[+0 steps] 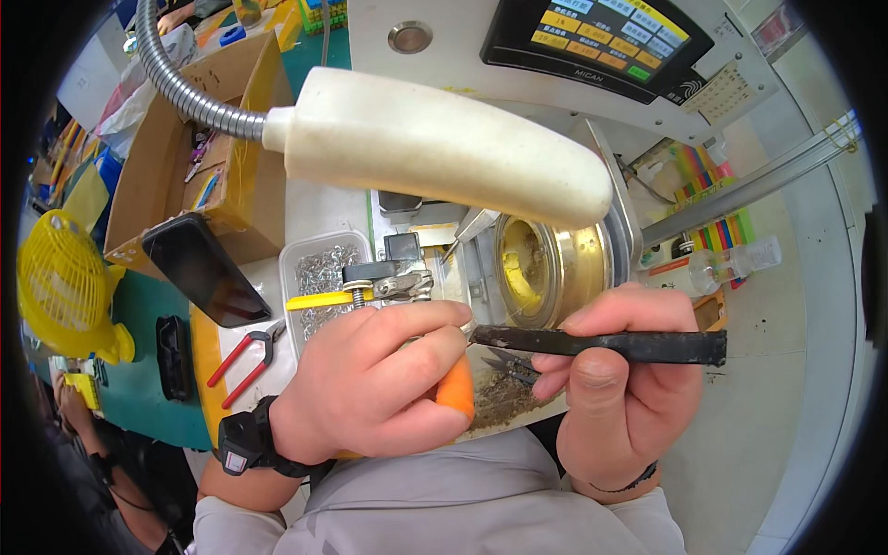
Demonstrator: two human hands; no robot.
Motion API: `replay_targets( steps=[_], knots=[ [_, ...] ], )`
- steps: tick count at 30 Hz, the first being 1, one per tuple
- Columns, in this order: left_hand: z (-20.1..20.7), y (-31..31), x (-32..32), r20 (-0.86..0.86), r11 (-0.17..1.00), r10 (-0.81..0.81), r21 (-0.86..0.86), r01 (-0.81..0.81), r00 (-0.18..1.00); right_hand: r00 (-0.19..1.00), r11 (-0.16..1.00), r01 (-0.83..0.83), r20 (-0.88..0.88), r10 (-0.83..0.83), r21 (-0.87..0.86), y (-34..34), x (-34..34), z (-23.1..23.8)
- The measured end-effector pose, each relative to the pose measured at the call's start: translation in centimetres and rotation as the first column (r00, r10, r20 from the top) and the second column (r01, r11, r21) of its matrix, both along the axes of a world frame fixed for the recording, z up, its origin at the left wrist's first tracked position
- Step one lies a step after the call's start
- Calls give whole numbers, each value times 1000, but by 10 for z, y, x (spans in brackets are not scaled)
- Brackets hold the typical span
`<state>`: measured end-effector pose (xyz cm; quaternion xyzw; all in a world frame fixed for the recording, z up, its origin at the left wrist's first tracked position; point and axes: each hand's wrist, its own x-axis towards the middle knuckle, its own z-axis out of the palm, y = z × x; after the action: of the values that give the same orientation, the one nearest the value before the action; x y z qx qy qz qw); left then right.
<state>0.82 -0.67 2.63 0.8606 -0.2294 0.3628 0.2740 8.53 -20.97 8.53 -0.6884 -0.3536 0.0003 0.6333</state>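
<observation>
My right hand (629, 379) is closed on a pair of black tweezers (638, 346), held level between thumb and fingers. The narrow end of the tweezers points left and meets the fingertips of my left hand (384, 379). Those fingers are curled and pressed together; whatever small thing they pinch is hidden. An orange piece (456, 388) shows under the left fingers, and I cannot tell whether it is a finger cover or a handle. Just beyond both hands sits a round brass-coloured fixture (569, 268) with a yellow inside. Dark pointed tips (513, 365) show below the tweezers.
A white lamp head (444, 148) on a bendable metal neck hangs over the work. To the left are a tray of small metal parts (324, 264), a toggle clamp (398, 285), red-handled pliers (245, 365), a phone (205, 268), a cardboard box (153, 199) and a yellow fan (65, 287).
</observation>
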Motion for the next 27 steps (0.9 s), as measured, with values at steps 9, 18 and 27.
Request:
replay_targets(
  steps=[9, 18, 27],
  knots=[
    [0, -2, -1, -44, 999, 23, -34, -25, 999, 1000, 999, -27, 2, 27, -23, 0, 1, 1],
    [0, 0, 0, -25, 1000, 18, 11, -18, 1000, 997, 999, -20, 76, 23, -32, 2, 2, -3],
    [2, -1, 1, 45, 998, 10, 60, -13, 999, 996, 999, -19, 91, 23, -47, 2, -3, -7]
  ],
)
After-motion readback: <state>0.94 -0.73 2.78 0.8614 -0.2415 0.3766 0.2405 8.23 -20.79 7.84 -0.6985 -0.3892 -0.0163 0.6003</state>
